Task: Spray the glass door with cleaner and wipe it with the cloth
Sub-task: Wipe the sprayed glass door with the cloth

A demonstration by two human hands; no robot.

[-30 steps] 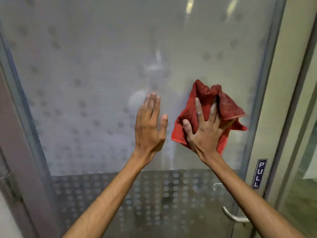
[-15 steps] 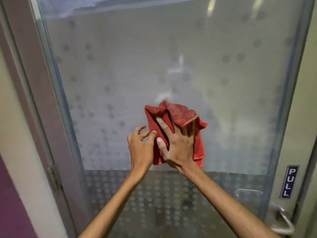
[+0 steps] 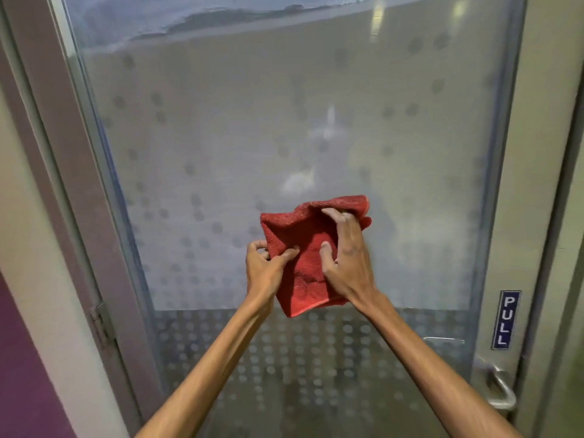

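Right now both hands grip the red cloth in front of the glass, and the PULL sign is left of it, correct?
No. The head view shows the PULL sign right of the glass, not left. The left hand and right hand do grip the cloth.

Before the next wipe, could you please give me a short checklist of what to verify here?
1. Grip on the red microfibre cloth: ok; the left hand pinches its left edge, the right hand grips its upper part.
2. Cloth spread flat for wiping: not ok; it is crumpled.
3. Cleaner on the dotted frosted glass door: cannot tell.
4. Spray bottle at hand: cannot tell; none in view.
5. Arms clear of the curved metal door handle: ok; it sits lower right.
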